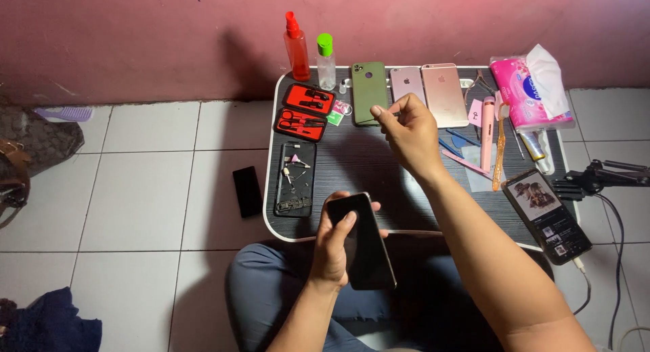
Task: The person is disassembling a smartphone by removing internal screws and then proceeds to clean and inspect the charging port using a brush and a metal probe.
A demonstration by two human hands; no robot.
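Gripping a dark phone (362,242) in the left hand (333,247), long axis pointing away from the body; pinching fingertips together with the right hand (408,132), hovering ahead beside the green phone (369,92).

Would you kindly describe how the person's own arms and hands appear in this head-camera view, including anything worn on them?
Both arms are bare from the elbows down: no sleeves, gloves, watch or bracelets show. The left hand and the right hand carry no rings that I can make out. The fingernails look short and unpainted. The only clothing in view is grey-blue trousers over the legs below the forearms.
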